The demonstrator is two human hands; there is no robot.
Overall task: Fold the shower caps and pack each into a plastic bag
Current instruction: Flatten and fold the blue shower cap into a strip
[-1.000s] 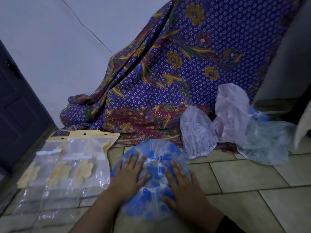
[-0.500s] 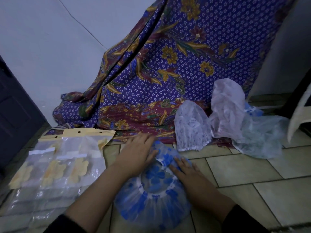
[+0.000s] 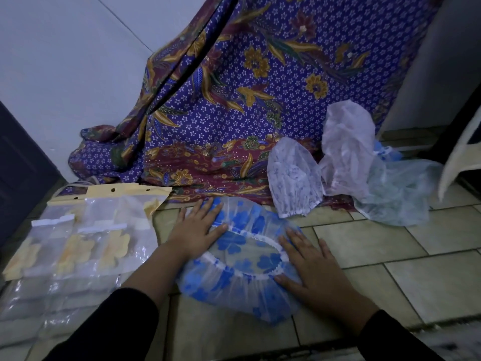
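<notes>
STEP: flattening blue-flowered shower cap (image 3: 242, 287); GRIP: left grip (image 3: 194, 231), right grip (image 3: 316, 272) spread flat, pressing its sides, clasping nothing; NEXT: probably fold cap in half

Plastic bags (image 3: 78, 243): left of the blue-flowered shower cap (image 3: 242, 259), cut by the edge.
Patterned cloth (image 3: 260, 100): behind that cap; top cut off, what it covers hidden.
White object (image 3: 460, 157): far right; cut off, unidentifiable.
</notes>
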